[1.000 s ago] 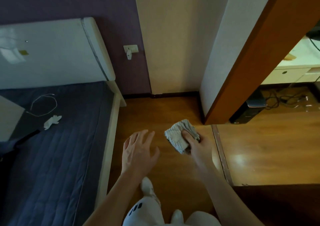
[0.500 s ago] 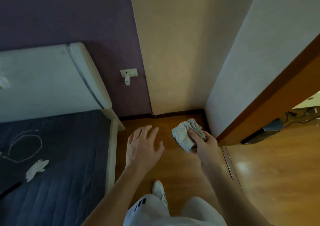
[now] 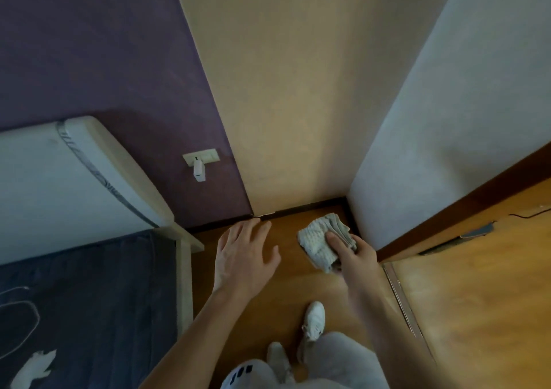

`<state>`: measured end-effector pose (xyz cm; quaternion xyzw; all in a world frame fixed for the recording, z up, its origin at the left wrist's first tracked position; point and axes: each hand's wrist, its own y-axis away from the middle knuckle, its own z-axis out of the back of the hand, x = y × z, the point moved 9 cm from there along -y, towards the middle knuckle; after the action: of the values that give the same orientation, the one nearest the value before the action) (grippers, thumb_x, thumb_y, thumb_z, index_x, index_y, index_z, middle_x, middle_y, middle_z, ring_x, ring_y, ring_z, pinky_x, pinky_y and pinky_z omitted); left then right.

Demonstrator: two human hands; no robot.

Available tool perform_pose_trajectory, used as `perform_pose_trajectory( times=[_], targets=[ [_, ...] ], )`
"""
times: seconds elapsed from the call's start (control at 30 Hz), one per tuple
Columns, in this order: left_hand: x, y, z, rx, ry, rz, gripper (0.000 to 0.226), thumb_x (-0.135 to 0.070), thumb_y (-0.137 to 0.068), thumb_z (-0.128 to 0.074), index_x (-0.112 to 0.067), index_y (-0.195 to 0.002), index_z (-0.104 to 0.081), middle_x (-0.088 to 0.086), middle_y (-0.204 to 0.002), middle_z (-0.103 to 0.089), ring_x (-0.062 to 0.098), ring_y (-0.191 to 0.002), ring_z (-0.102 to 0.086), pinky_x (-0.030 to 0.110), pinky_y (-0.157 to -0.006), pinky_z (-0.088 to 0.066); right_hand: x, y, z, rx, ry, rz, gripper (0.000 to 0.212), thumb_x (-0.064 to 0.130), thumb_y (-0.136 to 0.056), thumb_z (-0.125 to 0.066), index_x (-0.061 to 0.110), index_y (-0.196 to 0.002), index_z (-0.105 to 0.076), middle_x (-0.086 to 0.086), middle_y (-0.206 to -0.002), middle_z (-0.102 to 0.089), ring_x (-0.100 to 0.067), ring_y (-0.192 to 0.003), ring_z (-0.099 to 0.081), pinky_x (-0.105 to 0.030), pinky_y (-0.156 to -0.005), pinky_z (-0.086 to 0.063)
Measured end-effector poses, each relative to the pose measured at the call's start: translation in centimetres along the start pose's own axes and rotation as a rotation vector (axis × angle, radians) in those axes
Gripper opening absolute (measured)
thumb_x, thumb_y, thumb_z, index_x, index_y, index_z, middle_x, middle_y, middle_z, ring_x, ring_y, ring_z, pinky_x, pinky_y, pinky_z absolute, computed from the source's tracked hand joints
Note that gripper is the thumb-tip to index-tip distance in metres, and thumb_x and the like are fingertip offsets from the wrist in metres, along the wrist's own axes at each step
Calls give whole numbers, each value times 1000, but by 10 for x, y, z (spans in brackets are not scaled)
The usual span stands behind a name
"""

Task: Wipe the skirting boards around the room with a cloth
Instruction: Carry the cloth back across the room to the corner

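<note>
A person stands in the corner of a bedroom, the right hand (image 3: pixel 351 254) gripping a folded pale cloth (image 3: pixel 317 239), with one digit lying across its top and the rest tucked out of sight beneath. The cloth juts forward from that hand above the wooden floor (image 3: pixel 268 296) and sits near the dark skirting board (image 3: pixel 310 206) that runs along the foot of the cream wall just ahead. Whether the cloth touches the board cannot be told.

The left hand (image 3: pixel 244 257) hovers beside the right with its palm down. Its fingers are spread and hold nothing, and their tips reach close to the board where the purple and cream walls meet.

Ahead of the left hand and slightly to its left, a white charger (image 3: pixel 199 173) hangs from a wall socket (image 3: pixel 205 156). Further to the left of that hand stands a white headboard (image 3: pixel 59 185) over a bed (image 3: pixel 98 299) with a dark blue quilted cover, on which lie a thin cable (image 3: pixel 35 318) and a crumpled white tissue (image 3: pixel 35 364).

To the right of the right hand, a brown door frame (image 3: pixel 462 205) slants across the floor. Below both hands, a white shoe (image 3: pixel 314 318) points towards the corner.
</note>
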<state>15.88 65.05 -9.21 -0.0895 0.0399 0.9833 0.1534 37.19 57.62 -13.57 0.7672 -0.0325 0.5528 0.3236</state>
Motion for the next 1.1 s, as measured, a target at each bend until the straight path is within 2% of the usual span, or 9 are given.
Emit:
perform_pose_trajectory(
  times=[0.17, 0.37, 0.57, 0.7, 0.8, 0.9, 1.0, 1.1],
  targets=[
    [-10, -50, 4, -27, -14, 12, 60, -58, -89, -34, -27, -135, -59, -5, -137, -56, 19, -126, -51, 43, -104, -44, 33, -52, 1, -16, 13, 16, 15, 25, -84, -76, 17, -96, -71, -6, -87, -76, -24, -80, -74, -30, -57, -58],
    [-16, -104, -4, -57, -53, -6, 54, -58, -90, -38, -29, -133, -54, -3, -134, -54, 20, -121, -51, 45, -99, -48, 45, -106, 10, -46, 29, -16, 20, 28, -83, -78, 21, -100, -71, -3, -90, -76, -22, -82, -74, -35, -62, -60],
    [-11, -145, -25, -63, -34, -75, 53, -54, -91, -42, -24, -132, -56, 1, -132, -56, 22, -119, -54, 44, -96, -48, 36, -147, 18, -96, -19, -35, 19, 21, -84, -76, 18, -102, -71, -7, -94, -76, -24, -84, -74, -38, -63, -61],
    [-1, -165, -54, -3, 8, -104, 52, -50, -91, -52, -23, -134, -58, 1, -134, -56, 22, -122, -54, 45, -98, -48, 14, -167, 22, -131, -31, -44, 25, 18, -84, -75, 14, -109, -69, -5, -96, -76, -24, -87, -74, -36, -63, -59],
    [2, -178, -83, 58, 13, -127, 53, -49, -89, -58, -23, -135, -57, 1, -137, -55, 23, -125, -53, 46, -99, -47, -8, -185, 26, -134, -17, -38, 18, 18, -85, -74, 20, -103, -72, -6, -98, -75, -23, -90, -73, -37, -65, -60],
    [1, -192, -118, 95, 35, -167, 53, -51, -90, -53, -26, -137, -55, -2, -139, -54, 20, -127, -52, 44, -100, -46, -38, -206, 37, -154, 53, -39, 13, 24, -86, -74, 31, -97, -73, -1, -98, -75, -21, -90, -73, -37, -66, -60],
    [-4, -204, -168, 119, 47, -221, 53, -52, -91, -48, -28, -138, -53, -3, -140, -52, 18, -128, -49, 41, -101, -45, -79, -237, 52, -188, 168, -27, 12, 27, -85, -76, 33, -95, -71, 4, -93, -74, -17, -88, -71, -45, -74, -60],
    [-14, -213, -234, 139, 75, -297, 55, -52, -91, -42, -27, -138, -53, -4, -140, -51, 16, -128, -46, 39, -101, -45, -133, -274, 69, -201, 278, -16, 8, 31, -84, -76, 35, -89, -71, 10, -86, -73, -9, -80, -69, -42, -69, -60]
  ],
)
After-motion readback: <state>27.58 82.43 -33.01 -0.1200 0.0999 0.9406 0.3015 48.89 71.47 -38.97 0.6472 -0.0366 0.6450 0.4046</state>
